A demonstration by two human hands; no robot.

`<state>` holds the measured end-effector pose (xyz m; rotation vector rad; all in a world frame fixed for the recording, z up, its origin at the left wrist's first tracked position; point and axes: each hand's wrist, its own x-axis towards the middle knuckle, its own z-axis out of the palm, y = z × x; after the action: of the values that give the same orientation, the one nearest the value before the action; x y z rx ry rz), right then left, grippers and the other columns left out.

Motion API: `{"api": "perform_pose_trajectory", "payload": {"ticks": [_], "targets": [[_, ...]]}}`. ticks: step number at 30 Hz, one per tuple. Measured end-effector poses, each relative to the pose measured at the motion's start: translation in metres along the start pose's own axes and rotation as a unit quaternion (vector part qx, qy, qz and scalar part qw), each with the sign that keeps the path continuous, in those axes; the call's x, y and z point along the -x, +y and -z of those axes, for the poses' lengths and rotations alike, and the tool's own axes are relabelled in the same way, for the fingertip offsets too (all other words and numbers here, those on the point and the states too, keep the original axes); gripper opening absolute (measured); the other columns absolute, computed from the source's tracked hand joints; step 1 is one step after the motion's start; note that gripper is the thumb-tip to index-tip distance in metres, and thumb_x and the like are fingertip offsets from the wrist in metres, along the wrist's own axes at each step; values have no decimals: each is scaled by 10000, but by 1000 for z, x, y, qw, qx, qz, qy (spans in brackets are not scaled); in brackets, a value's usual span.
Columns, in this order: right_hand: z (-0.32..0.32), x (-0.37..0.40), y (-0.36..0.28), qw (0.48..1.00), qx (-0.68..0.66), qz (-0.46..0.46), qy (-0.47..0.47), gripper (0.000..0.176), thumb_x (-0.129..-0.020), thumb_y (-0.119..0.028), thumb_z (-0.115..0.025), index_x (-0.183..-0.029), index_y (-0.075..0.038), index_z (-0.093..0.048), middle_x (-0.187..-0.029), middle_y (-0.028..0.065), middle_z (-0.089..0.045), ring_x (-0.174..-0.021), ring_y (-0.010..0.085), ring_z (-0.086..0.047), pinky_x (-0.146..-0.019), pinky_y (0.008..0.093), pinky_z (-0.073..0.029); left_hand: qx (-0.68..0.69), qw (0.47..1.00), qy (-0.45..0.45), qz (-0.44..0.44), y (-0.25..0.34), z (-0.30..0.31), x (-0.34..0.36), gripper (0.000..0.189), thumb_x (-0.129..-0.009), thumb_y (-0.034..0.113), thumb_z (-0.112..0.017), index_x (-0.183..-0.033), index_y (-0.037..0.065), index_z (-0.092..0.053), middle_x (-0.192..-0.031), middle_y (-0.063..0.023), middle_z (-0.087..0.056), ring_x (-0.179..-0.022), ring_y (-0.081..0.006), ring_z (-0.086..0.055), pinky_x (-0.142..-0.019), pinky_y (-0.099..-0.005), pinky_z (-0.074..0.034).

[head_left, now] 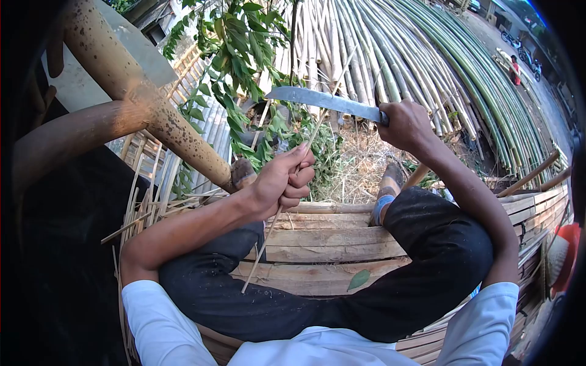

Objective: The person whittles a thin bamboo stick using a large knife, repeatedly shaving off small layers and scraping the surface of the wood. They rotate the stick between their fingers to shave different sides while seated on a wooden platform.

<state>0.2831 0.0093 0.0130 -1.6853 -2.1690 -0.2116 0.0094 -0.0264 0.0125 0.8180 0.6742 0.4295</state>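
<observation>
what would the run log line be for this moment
left hand: grips strip | right hand: holds knife | blade: crosses strip in view, contact unclear | leaf: on bench

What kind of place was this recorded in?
Probably an outdoor bamboo yard or open-air workshop: long bamboo poles lie in a big spread, the person sits on a slatted platform, and motorbikes stand beyond.

Bamboo poles (390,55) outdoors; daylight; slatted bench (323,236).
</observation>
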Motion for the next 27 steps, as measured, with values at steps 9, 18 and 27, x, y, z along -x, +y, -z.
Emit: {"api": "perform_pose_trajectory", "payload": {"ticks": [9,18,27], "targets": [[9,-9,44,967,-108,-232,-19,300,-808,-229,-561,-642,7,-644,-534,126,-594,-444,221,-563,-500,369,-461,-6,1000,-20,18,-4,1,13,348,-1001,439,-263,-805,160,-331,-548,73,-202,-407,-25,-147,-336,-204,-105],[1,5,41,717,-613,-331,41,288,-875,-257,-589,-655,-120,-464,-500,-85,-347,-391,29,-293,-392,213,-249,-43,997,34,-51,-2,2,0,323,-1003,417,-281,-827,153,-341,-586,63,-248,-432,-28,-168,-359,-195,-119],[16,1,-31,851,-504,-80,-123,385,-859,-377,-651,-947,-3,-662,-515,-70,-404,-440,32,-369,-404,238,-236,-104,984,95,-106,-10,1,-7,298,-1001,387,-337,-899,114,-399,-676,33,-341,-498,-27,-277,-423,-158,-266]]}}
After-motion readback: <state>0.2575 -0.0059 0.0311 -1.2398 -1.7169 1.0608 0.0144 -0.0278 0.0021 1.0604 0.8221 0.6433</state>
